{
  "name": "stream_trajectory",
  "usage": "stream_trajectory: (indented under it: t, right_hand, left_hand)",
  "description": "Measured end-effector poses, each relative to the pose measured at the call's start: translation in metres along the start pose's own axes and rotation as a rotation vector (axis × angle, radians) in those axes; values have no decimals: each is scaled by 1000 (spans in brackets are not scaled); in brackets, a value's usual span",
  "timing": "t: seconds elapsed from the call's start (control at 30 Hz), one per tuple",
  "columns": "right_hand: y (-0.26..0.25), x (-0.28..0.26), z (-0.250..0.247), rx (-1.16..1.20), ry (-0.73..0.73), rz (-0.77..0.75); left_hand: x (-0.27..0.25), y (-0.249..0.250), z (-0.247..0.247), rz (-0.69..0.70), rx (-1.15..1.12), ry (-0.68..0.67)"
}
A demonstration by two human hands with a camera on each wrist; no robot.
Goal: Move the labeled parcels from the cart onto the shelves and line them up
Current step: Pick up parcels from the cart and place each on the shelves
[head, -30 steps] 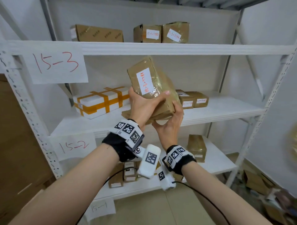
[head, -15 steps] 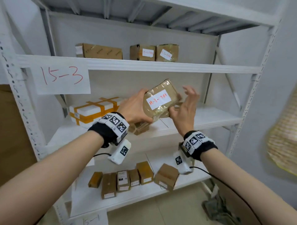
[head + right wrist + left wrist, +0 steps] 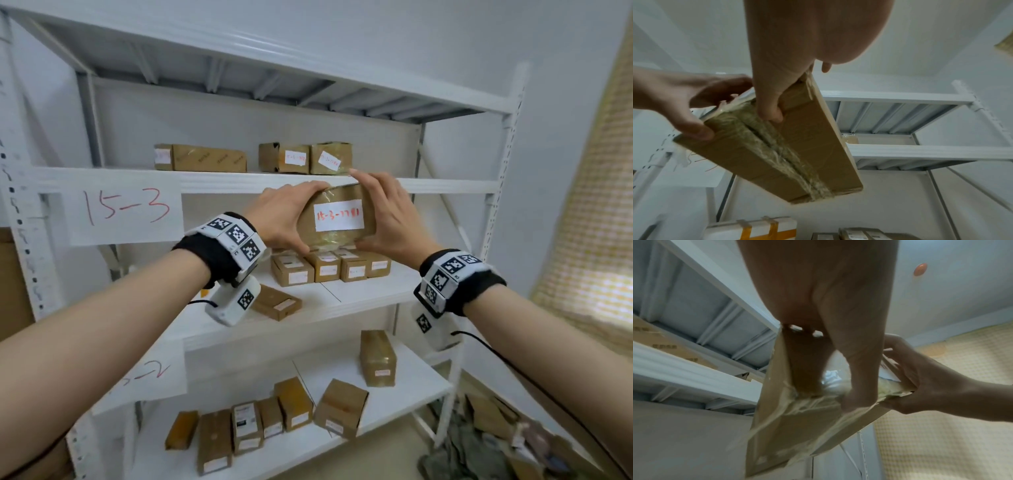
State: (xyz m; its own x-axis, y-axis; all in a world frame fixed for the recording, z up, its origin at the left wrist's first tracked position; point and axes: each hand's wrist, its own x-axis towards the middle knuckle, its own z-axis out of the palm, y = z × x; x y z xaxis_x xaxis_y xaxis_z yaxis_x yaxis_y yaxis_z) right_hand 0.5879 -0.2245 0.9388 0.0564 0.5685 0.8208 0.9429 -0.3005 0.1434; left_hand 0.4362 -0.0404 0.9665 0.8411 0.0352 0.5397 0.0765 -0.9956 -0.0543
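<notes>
A brown taped parcel (image 3: 337,219), its white label reading 15-3 in red, hangs level just below the front edge of the shelf board (image 3: 445,186) marked with the 15-3 sign (image 3: 125,209). My left hand (image 3: 287,219) grips its left end and my right hand (image 3: 387,214) grips its right end, thumbs underneath. In the left wrist view the parcel (image 3: 807,426) shows its taped underside beneath my left hand (image 3: 859,369). The right wrist view shows the parcel (image 3: 797,154) with my right hand (image 3: 768,105) on it. Three labeled parcels (image 3: 294,158) stand on the 15-3 shelf.
Several small boxes (image 3: 329,269) sit on the middle shelf right behind the held parcel, and more boxes (image 3: 294,404) on the shelf below. A white box with orange tape (image 3: 752,229) lies lower down. A yellow curtain (image 3: 589,240) hangs at the right; clutter (image 3: 496,445) lies on the floor.
The parcel turned from upright to level with its label facing me, and both hands lifted it from the middle shelf's height up to the 15-3 shelf's edge.
</notes>
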Motion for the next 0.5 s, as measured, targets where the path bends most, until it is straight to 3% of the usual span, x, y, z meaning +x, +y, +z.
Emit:
stream_trajectory:
  t: [0.33,0.5]
  right_hand:
    - [13,-4,-49,-309,262,11]
    - [37,4,-56,-368,383,80]
  left_hand:
    - [36,24,-22,207,72,223]
    - [66,33,-16,76,-186,437]
